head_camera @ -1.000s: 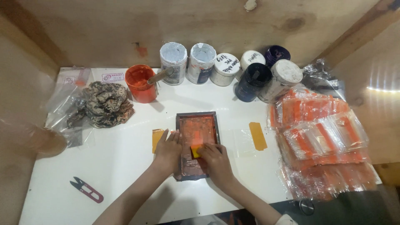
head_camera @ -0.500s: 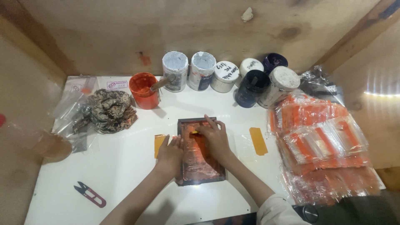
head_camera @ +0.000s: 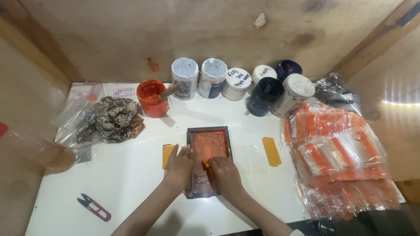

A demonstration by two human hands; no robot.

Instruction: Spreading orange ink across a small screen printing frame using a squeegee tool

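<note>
Left hand (head_camera: 179, 165) lies flat, fingers spread, on the frame (head_camera: 208, 161) edge to steady it; right hand (head_camera: 224, 171) grips a small squeegee (head_camera: 205, 164) on the orange mesh

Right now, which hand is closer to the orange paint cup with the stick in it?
The left hand. It rests on the left edge of the small printing frame, below the orange paint cup. The right hand lies on the frame further right, farther from the cup.
</note>
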